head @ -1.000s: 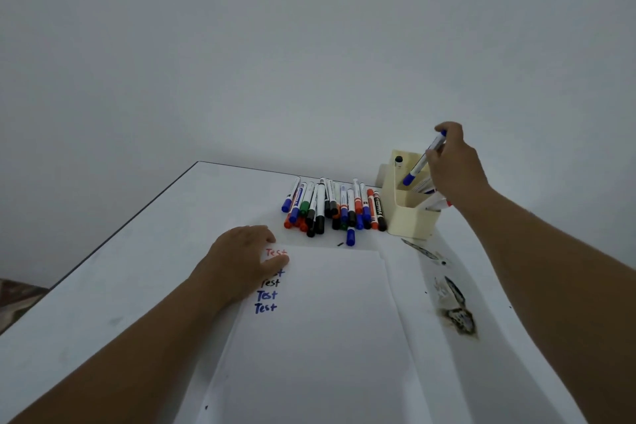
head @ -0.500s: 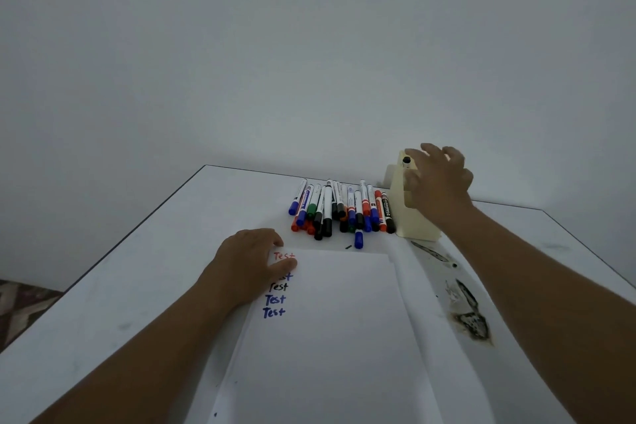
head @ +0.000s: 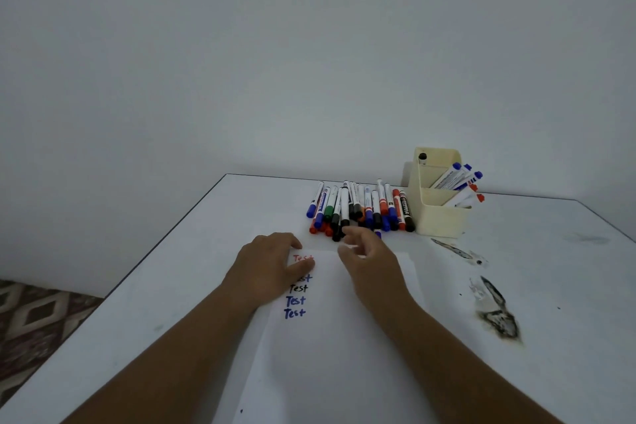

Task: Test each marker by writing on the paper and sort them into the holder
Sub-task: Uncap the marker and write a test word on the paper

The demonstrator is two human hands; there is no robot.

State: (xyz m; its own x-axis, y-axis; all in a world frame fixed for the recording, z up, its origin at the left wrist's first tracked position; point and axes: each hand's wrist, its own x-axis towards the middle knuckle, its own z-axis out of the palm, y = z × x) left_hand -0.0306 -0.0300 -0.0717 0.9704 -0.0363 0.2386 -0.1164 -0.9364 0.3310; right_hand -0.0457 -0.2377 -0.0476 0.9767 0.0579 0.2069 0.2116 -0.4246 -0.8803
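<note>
While both hands [head: 272, 262] [head: 370, 260] lie empty on smooth paper [head: 344, 337], cylindrical markers [head: 358, 208] wait.

1 holder [head: 434, 217] with 5 markers [head: 453, 176], 1 paper [head: 344, 348], 2 hands [head: 268, 265].

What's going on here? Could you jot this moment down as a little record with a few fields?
Surface: white table with dark scorched marks
Paper: white sheet with "Test" written in red, black and blue
Loose markers: pile of capped pens beyond the sheet
Holder: cream plastic organiser holding blue-capped and red-capped markers
Left hand: rests on the sheet
Right hand: empty, fingers loose, reaching toward the pile
</note>
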